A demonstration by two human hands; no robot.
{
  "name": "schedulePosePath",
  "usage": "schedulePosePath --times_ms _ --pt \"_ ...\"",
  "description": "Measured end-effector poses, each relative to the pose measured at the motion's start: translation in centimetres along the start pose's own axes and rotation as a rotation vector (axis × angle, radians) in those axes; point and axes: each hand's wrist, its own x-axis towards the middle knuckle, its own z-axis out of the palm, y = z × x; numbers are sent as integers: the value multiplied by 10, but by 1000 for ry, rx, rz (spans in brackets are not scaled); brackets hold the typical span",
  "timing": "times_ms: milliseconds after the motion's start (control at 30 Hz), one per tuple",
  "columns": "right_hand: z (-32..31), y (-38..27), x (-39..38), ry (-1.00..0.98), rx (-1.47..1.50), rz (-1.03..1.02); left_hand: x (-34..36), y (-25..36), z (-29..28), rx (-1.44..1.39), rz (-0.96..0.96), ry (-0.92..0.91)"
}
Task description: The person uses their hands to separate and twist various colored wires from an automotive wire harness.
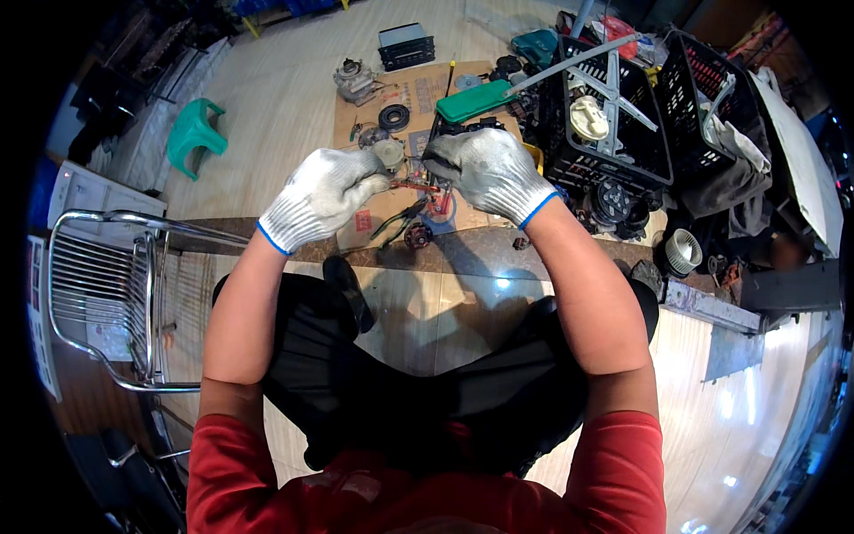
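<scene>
White knit gloves with blue cuffs cover both hands, which meet in front of the person above a sheet of cardboard (405,93) spread on the floor. The left hand (325,196) is curled closed, its fingertips pinching one end of a small reddish-orange metal part (416,186). The right hand (489,173) is also curled shut, gripping the other end of that part from above, so the piece is held between the two hands, just above the cardboard. A round grey part (389,153) shows just behind the left hand's fingers; whether the hand touches it cannot be told. Below the hands, a pair of pliers (396,221) lies on the cardboard, with a small round dark part (417,236) just beside it. Farther off on the cardboard sit a black ring (393,117) and a grey motor-like assembly (355,80), well apart from the hands. A green plastic cover (471,101) rests at the cardboard's right edge, next to a black plastic crate (605,151) full of parts. A green stool (194,133) stands to the left, and a chrome chair frame (107,294) is beside the person's left arm.
</scene>
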Motion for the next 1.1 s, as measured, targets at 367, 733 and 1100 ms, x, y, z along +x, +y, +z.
schedulePosePath --times_ms 367,733,1100 --pt "-13 -37 -5 -18 -112 58 6 9 19 506 -130 85" --pt "39 -50 -16 74 135 159 7 -3 16 350 -355 314" --pt "-52 13 -6 -418 -48 724 1 -25 1 530 50 579"
